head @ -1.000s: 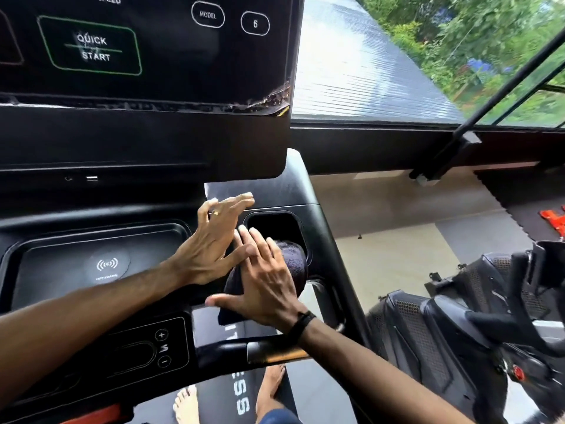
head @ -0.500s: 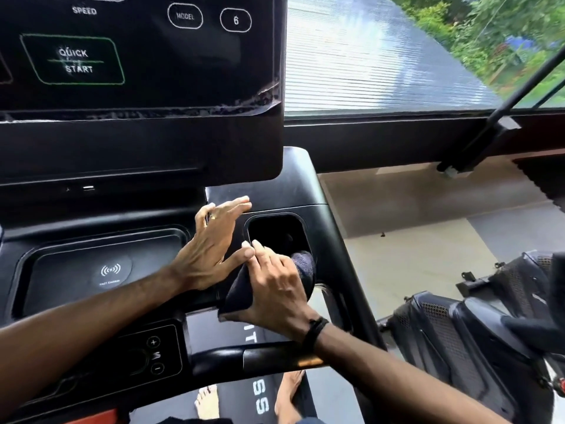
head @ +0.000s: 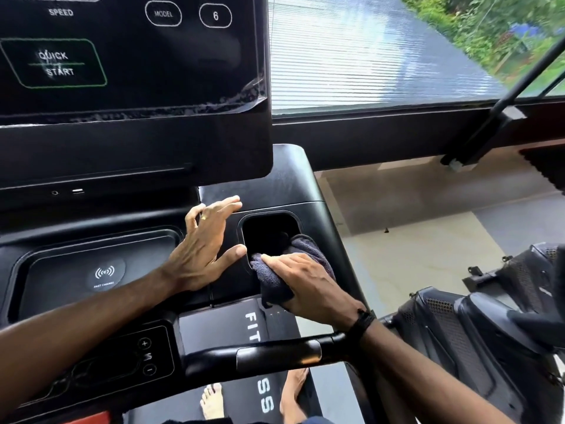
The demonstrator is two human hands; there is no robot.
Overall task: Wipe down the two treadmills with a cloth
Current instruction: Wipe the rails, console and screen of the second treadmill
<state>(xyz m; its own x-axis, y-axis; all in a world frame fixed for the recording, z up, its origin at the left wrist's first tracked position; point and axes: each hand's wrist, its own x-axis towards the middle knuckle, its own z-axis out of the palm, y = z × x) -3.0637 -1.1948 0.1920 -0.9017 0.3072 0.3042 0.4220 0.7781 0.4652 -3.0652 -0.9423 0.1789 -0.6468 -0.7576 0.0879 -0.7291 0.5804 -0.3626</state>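
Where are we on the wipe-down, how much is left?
In hand: the right hand presses the dark cloth at the rim of the cup holder on the first treadmill's console, while the left hand braces beside it. Nothing shows which surfaces are already wiped. The neighbouring machine looks untouched.
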